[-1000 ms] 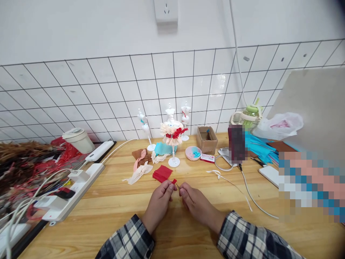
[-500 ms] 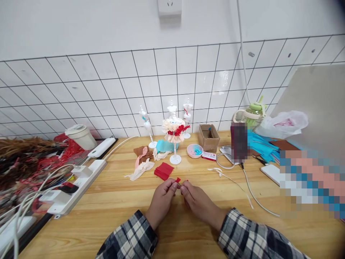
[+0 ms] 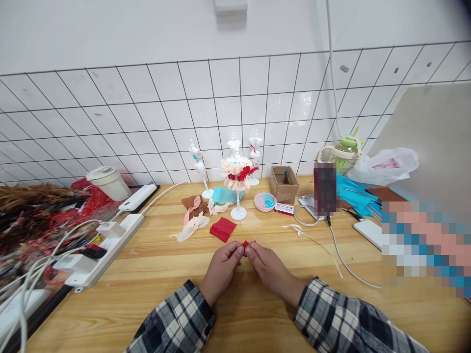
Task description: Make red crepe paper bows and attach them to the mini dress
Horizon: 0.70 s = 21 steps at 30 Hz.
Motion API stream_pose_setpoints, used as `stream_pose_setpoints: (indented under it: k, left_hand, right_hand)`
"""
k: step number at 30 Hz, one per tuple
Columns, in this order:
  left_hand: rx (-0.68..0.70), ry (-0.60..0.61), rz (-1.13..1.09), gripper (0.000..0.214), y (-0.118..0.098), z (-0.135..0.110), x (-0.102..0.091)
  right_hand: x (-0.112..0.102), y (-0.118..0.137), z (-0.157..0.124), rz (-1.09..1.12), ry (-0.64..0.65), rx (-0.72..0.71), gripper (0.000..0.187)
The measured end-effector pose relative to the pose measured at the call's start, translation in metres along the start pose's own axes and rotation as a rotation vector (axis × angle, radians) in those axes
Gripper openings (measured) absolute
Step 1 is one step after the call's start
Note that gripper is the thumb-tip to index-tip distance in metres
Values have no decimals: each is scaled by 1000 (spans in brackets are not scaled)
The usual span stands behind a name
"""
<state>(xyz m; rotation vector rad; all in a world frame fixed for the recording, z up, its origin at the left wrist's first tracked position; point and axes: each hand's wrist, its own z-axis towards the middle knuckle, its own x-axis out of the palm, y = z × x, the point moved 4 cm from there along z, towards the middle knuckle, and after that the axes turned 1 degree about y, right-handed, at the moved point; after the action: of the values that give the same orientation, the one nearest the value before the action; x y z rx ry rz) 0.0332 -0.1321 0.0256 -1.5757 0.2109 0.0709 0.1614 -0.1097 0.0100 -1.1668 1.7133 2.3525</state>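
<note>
My left hand (image 3: 223, 264) and my right hand (image 3: 268, 264) meet above the table, thumbs and fingertips pinched together. Between them they hold a small piece of red fabric (image 3: 246, 243); most of it is hidden by the fingers. Just beyond lies a flat stack of red fabric (image 3: 222, 229). Behind that stands a small white mannequin stand (image 3: 238, 213), dressed in a ruffled cream skirt (image 3: 237, 184) with a red trim (image 3: 244, 172) round it. Cream fabric strips (image 3: 191, 227) and a turquoise piece of fabric (image 3: 225, 195) lie to the left of the stand.
More white mannequins (image 3: 198, 166) stand by the tiled wall. A pink dish (image 3: 264, 208), a cardboard box (image 3: 284, 192) and a small red-and-white box (image 3: 283, 209) sit right of centre. White cords (image 3: 352, 268) trail over the right side. A power strip (image 3: 106, 255) runs along the left.
My hands have come closer together, and less of the red piece shows between the fingertips. The view has tilted slightly downward.
</note>
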Motion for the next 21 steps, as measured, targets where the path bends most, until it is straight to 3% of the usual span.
stream_pose_setpoints:
  k: [10, 15, 18, 21]
  left_hand:
    - [-86, -23, -222, 29, 11, 0, 5]
    - [-82, -118, -212, 29, 10, 1, -2]
    - [-78, -164, -223, 30, 9, 1, -5]
    - [-97, -163, -287, 28, 10, 0, -6]
  right_hand:
    - [-3, 2, 5, 129, 13, 19, 35]
    - [-26, -6, 8, -181, -32, 15, 34]
    - [-55, -5, 12, -359, -188, -122, 33]
    - [-105, -12, 9, -419, -523, -171, 29]
